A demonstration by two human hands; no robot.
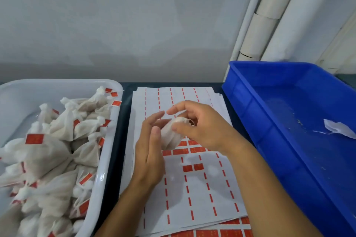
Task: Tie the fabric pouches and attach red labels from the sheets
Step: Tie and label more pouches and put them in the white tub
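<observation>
A small white fabric pouch [170,136] hangs above the label sheets [202,194], held between both hands. My right hand [200,127] grips its open top, fingers curled round the cloth. My left hand [149,152] stands edge-up against the pouch's left side with its fingers nearly straight, the thumb touching the fabric. The top sheet is mostly peeled; a few red labels [192,167] remain near its middle and just under the pouch. A fuller sheet of red labels [212,234] shows beneath at the bottom edge.
A white tub [113,90] on the left holds several tied pouches with red labels [57,152]. On the right a blue crate [250,113] holds one flat white pouch [339,128]. A wall and white pipes [269,15] stand behind.
</observation>
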